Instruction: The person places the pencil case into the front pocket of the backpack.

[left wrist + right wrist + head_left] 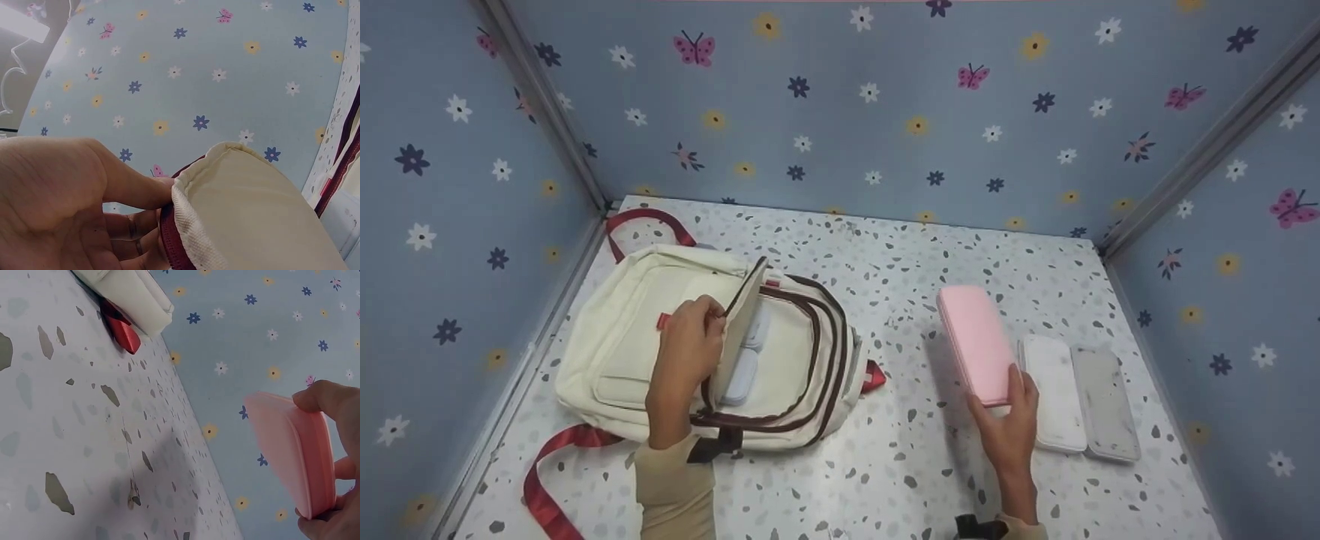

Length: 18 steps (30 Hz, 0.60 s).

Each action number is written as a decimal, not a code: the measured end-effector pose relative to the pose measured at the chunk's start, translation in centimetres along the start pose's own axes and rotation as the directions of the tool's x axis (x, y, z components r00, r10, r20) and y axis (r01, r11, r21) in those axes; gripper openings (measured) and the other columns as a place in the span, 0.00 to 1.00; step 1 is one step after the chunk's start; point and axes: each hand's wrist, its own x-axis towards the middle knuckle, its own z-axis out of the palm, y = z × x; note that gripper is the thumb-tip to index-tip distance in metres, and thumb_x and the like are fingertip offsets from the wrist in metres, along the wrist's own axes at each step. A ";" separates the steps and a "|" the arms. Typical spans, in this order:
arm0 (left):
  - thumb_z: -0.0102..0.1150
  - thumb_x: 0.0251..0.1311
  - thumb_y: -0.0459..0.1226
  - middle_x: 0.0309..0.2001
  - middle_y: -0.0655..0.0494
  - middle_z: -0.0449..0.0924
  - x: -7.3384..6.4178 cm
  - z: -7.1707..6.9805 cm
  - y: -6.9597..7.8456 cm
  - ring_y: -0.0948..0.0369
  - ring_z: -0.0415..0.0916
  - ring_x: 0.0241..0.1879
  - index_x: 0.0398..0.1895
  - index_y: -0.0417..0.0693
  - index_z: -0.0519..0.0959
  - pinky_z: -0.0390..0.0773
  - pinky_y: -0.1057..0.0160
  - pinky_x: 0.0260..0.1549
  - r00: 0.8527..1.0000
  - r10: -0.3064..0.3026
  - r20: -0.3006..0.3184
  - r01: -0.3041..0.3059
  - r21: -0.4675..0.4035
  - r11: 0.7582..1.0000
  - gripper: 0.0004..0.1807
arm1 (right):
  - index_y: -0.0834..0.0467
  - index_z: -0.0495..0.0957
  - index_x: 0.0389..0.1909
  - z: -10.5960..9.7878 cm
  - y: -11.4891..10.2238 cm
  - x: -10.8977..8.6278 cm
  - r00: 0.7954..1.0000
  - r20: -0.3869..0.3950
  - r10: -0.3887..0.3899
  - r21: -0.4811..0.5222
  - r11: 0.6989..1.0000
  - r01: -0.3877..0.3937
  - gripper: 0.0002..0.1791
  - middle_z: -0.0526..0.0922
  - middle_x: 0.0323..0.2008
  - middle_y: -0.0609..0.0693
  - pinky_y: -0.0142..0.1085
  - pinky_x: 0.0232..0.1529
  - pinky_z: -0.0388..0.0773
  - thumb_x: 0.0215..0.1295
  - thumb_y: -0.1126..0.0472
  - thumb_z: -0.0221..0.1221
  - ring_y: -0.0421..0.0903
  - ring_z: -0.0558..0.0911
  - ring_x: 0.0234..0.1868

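Observation:
A cream backpack [622, 315] with dark red zips lies on the speckled table at the left. My left hand [690, 341] pinches the zipped edge of its front pocket flap [253, 208] and holds it raised. Inside the opened pocket, two pale blue-grey cases [741, 376] show. Over the table to the right, my right hand [1011, 420] grips a long pink case [976, 341] by its near end, thumb on one side and fingers on the other. In the right wrist view the pink case [289, 450] is held above the tabletop.
A white case [1054, 394] and a grey case [1106, 401] lie side by side at the right. Red straps [547, 480] trail from the backpack. Flowered blue panels [840, 105] enclose the table at the back and both sides.

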 end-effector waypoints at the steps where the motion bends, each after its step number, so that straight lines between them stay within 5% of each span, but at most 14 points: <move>1: 0.52 0.64 0.30 0.33 0.42 0.74 0.0 0.0 0.0 0.49 0.71 0.36 0.37 0.35 0.76 0.67 0.54 0.37 1.000 0.000 0.001 0.000 -0.001 1.000 0.06 | 0.58 0.59 0.71 0.0 -0.1 0.1 1.000 -0.002 -0.013 0.008 1.000 0.013 0.46 0.58 0.68 0.63 0.57 0.64 0.62 0.52 0.56 0.70 0.60 0.65 0.65; 10: 0.52 0.63 0.29 0.33 0.43 0.74 0.0 0.1 0.1 0.49 0.71 0.35 0.37 0.35 0.76 0.67 0.53 0.37 1.000 0.003 -0.011 -0.003 -0.007 1.000 0.05 | 0.59 0.60 0.70 0.4 -1.4 0.5 0.992 -0.008 -0.125 0.045 0.991 0.125 0.46 0.62 0.65 0.61 0.53 0.62 0.65 0.50 0.59 0.71 0.55 0.66 0.63; 18: 0.53 0.62 0.29 0.33 0.41 0.75 0.1 0.2 0.0 0.48 0.72 0.36 0.36 0.36 0.76 0.68 0.50 0.39 1.000 0.012 -0.020 -0.013 -0.009 1.000 0.04 | 0.59 0.62 0.69 1.3 -2.4 0.8 0.968 0.033 -0.247 0.082 0.966 0.244 0.46 0.64 0.64 0.59 0.21 0.59 0.59 0.49 0.60 0.71 0.51 0.68 0.62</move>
